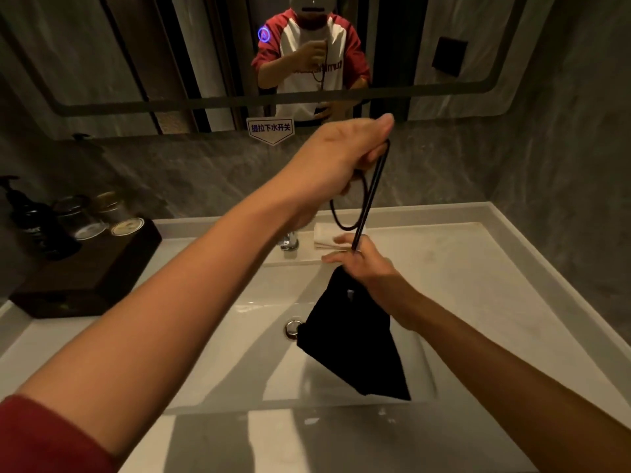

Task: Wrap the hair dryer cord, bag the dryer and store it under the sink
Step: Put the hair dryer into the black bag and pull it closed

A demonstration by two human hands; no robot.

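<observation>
A black cloth bag [355,339] hangs over the white sink basin [478,278], bulging as if something is inside; the hair dryer itself is hidden. My right hand [367,264] pinches the bag's gathered neck. From the neck a black drawstring cord [370,196] runs taut upward to my left hand [338,158], which is raised above the faucet and closed on the cord. A loop of the cord [341,216] dangles below my left hand.
A chrome faucet [289,241] and a folded white cloth [327,237] sit at the sink's back edge. The drain [293,328] lies beside the bag. At left, a dark wooden tray [85,268] carries a pump bottle [30,216] and glass jars [80,216]. A mirror [136,63] hangs above.
</observation>
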